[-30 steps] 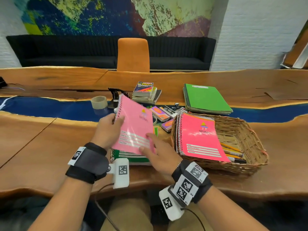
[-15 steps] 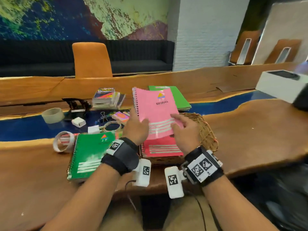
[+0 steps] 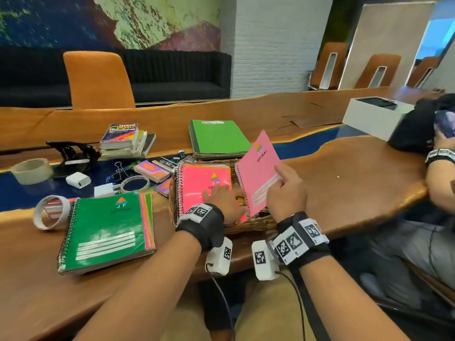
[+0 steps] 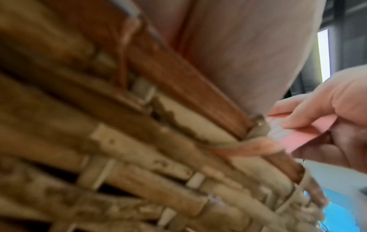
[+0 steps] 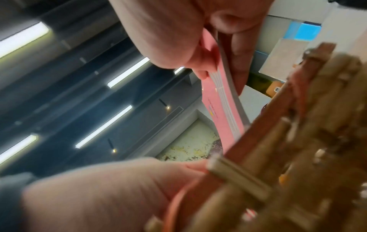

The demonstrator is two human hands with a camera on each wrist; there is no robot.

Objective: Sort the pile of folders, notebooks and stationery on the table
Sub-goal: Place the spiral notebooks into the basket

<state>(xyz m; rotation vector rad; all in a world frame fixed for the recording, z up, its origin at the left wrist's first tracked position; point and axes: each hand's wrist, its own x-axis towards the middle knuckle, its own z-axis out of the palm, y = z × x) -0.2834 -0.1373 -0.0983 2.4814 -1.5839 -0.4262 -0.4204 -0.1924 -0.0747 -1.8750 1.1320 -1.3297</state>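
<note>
My right hand (image 3: 283,185) pinches the lower edge of a light pink spiral notebook (image 3: 258,166), thumb on its cover, and holds it tilted over the right half of a wicker basket (image 3: 246,228). The same notebook (image 5: 222,109) shows edge-on in the right wrist view and as a corner (image 4: 278,133) in the left wrist view. A bright pink spiral notebook (image 3: 199,185) lies in the basket's left half. My left hand (image 3: 221,196) rests on its cover with straight fingers. Pencils in the basket are mostly hidden.
A green spiral notebook stack (image 3: 105,227) lies left of the basket. Behind it are green folders (image 3: 219,139), a book pile (image 3: 125,141), tape rolls (image 3: 32,171), clips, erasers and chargers. Another person's arm (image 3: 438,175) and a white box (image 3: 374,116) are at the right.
The light pink notebook has moved right, over the basket. My left hand let go of it and came down onto the bright pink notebook. The view swung right.
</note>
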